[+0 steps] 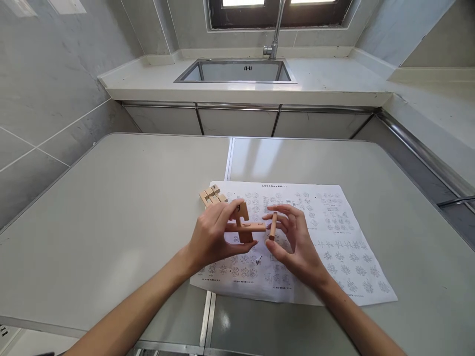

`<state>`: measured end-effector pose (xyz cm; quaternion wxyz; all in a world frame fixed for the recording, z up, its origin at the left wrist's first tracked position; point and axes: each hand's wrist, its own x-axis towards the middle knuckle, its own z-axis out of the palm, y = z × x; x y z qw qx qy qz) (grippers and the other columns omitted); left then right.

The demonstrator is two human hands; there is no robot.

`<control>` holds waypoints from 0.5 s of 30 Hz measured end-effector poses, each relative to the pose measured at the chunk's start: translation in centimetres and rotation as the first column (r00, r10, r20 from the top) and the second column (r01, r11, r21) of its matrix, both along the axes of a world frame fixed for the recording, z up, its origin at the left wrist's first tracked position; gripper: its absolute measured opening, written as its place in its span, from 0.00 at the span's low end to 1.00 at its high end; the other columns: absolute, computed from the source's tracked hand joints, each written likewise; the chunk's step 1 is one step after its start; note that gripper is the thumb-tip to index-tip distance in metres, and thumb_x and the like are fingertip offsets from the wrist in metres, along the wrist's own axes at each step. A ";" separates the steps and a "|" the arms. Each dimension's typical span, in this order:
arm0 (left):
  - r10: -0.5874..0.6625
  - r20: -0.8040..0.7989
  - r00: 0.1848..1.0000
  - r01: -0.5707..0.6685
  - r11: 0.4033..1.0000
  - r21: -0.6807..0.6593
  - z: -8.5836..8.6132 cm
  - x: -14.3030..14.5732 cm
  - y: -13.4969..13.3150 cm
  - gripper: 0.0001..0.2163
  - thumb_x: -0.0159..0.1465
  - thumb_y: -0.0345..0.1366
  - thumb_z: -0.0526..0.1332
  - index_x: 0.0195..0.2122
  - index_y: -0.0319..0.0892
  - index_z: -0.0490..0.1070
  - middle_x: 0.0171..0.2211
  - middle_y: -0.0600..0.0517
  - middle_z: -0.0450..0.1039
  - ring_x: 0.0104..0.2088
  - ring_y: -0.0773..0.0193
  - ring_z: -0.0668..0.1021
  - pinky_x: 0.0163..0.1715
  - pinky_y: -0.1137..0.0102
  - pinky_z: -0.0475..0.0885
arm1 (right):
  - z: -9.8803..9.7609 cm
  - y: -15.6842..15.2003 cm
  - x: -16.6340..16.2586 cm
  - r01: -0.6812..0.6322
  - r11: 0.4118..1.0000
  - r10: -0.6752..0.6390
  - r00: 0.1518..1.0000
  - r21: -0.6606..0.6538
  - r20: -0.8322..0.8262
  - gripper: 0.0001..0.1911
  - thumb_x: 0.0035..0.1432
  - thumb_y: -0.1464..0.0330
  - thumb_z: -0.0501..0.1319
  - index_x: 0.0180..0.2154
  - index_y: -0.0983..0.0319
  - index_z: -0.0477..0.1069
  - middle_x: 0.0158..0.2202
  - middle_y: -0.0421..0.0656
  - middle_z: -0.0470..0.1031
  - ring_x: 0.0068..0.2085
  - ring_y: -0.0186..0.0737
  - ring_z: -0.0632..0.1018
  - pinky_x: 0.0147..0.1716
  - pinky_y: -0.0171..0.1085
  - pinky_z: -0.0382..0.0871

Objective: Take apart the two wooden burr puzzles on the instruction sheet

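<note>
My left hand (213,232) is closed around interlocked wooden puzzle pieces (245,228), an upright notched piece crossed by a level bar. Between the thumb and fingertips of my right hand (295,237) is a small wooden stick (273,226), held upright just right of the level bar's end. A narrow gap separates the stick from the bar. Beneath both hands lies a large paper sheet (356,247) printed with rows of small diagrams. More notched wooden pieces (213,194) rest together at the sheet's upper left corner, partly behind my left hand.
The sheet lies on a grey table (92,212) with a metal seam (229,158) down its middle. Beyond the table's far edge are a white counter (326,79), a sink (237,83) and a faucet (274,39). Tiled walls stand on both sides.
</note>
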<state>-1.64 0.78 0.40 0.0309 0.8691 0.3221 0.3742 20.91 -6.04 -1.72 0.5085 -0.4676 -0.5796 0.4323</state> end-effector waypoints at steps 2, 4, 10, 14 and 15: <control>0.053 0.044 0.998 -0.049 0.996 -0.080 0.2 -0.1 0.1 0.37 0.57 0.49 0.75 0.64 0.41 0.64 0.43 0.46 0.80 0.37 0.56 0.82 0.40 0.62 0.79 | -0.3 0.3 0.1 0.097 0.995 -0.097 0.990 0.006 0.101 0.31 0.63 0.64 0.69 0.63 0.51 0.60 0.62 0.50 0.69 0.60 0.53 0.76 0.64 0.59 0.72; 0.096 0.097 0.991 -0.075 0.977 -0.201 0.4 -0.1 0.0 0.39 0.56 0.50 0.77 0.64 0.42 0.65 0.48 0.45 0.80 0.38 0.56 0.82 0.41 0.62 0.80 | -0.6 0.4 0.1 0.155 0.986 -0.164 0.956 0.059 0.242 0.32 0.62 0.63 0.70 0.64 0.53 0.61 0.62 0.51 0.69 0.62 0.56 0.74 0.65 0.61 0.70; 0.153 0.195 0.969 -0.030 0.854 -0.520 0.8 0.0 -0.2 0.41 0.53 0.53 0.78 0.63 0.40 0.68 0.41 0.49 0.80 0.41 0.55 0.82 0.44 0.63 0.80 | -1.3 0.4 -0.2 0.072 0.981 -0.155 0.854 0.181 0.497 0.34 0.64 0.66 0.67 0.67 0.53 0.59 0.69 0.53 0.65 0.70 0.59 0.67 0.67 0.62 0.68; 0.129 0.235 0.963 0.048 0.779 -0.626 0.7 0.2 -0.4 0.41 0.54 0.50 0.78 0.64 0.39 0.68 0.32 0.54 0.78 0.34 0.60 0.80 0.43 0.65 0.78 | -1.4 0.2 -0.3 0.033 0.988 -0.111 0.822 0.148 0.559 0.31 0.65 0.67 0.66 0.67 0.53 0.62 0.71 0.52 0.63 0.72 0.60 0.65 0.67 0.62 0.69; 0.116 0.242 0.963 0.069 0.763 -0.643 0.7 0.3 -0.5 0.41 0.54 0.50 0.78 0.64 0.38 0.67 0.30 0.55 0.77 0.33 0.61 0.80 0.42 0.66 0.78 | -1.4 0.2 -0.3 0.027 0.989 -0.107 0.815 0.146 0.570 0.30 0.65 0.67 0.65 0.66 0.53 0.63 0.71 0.52 0.63 0.72 0.60 0.65 0.67 0.62 0.69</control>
